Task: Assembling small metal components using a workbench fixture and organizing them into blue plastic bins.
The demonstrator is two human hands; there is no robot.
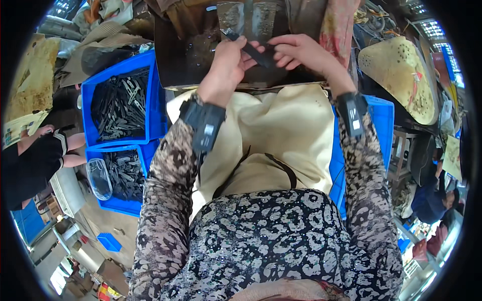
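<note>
My left hand [232, 61] is closed around a dark flat strip [255, 53], thumb on top and fingers beneath. The strip lies slantwise, its lower end pointing toward my right hand [300, 52]. That hand hovers just right of the strip's end, its fingers loosely bent and apart, with nothing visible in them. Both hands are above a dark, wet-looking work tray [191, 62]. Two greyish, worn blocks [231, 20] stand side by side at the tray's far side.
To my left, a blue bin [156, 100] holds many dark strips; a second blue bin [125, 206] below holds more, with a clear plastic container [99, 179] at its edge. A blue crate [380, 130] stands at right. A cream apron [286, 115] covers my lap. People sit on both sides.
</note>
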